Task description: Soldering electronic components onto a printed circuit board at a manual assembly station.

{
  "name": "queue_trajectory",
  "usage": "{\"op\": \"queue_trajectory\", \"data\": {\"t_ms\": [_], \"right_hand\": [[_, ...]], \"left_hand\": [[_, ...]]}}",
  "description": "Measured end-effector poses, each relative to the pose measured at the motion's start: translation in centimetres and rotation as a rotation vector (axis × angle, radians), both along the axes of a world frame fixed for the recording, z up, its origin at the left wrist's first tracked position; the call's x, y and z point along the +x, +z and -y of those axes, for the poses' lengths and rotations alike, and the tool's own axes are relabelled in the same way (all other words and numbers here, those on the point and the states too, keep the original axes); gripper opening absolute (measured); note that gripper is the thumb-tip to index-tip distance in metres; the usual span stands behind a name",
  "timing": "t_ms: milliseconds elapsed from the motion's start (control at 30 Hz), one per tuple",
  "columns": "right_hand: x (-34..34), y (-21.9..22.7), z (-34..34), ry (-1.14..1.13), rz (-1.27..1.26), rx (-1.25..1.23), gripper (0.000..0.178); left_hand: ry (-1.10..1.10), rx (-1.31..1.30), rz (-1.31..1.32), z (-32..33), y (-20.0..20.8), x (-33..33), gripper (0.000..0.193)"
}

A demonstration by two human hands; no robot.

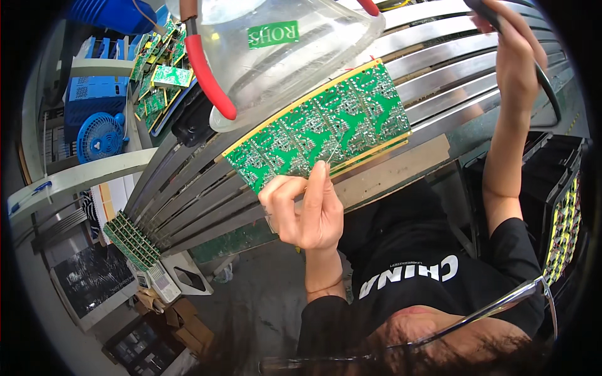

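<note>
My left hand (304, 210) pinches a thin, silvery length of solder wire (333, 152) between thumb and forefinger. The wire reaches over a long green circuit board (313, 125) covered in solder joints, with yellowish strips along its long edges. That board rests solder side up on the metal slats, and my left fingers are at its near edge. At the upper right, raised away from the board, my right hand (519, 59) is closed around the black handle of a corded tool (486, 12), apparently a soldering iron. Its tip is out of view.
Above the board is a clear plastic piece (295, 62) with a green sticker; curved red-sleeved handles (210, 78) overlap it. Metal slats (433, 47) span the bench. Circuit boards (163, 81) pile up at left, near a blue fan (100, 135). A black rack (533, 169) stands right.
</note>
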State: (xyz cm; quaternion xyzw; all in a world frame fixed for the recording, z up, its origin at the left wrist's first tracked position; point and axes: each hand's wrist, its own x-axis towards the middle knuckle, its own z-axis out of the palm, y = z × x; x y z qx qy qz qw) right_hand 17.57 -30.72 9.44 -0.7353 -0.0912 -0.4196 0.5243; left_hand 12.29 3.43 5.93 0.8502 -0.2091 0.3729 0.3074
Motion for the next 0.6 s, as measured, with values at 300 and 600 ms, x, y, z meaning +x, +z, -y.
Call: {"op": "queue_trajectory", "data": {"t_ms": [300, 600], "right_hand": [[5.2, -0.2, -2.9, -0.369, 0.016, -0.819, 0.028], [-0.4, -5.1, -3.0, -0.244, -0.056, -0.269, 0.03]], "left_hand": [[-0.355, 0.045, -0.041, 2.6, -1.4, -4.6, 0.019], [-1.112, 0.459, -0.729, 8.1, -15.2, -13.5, 0.01]]}}
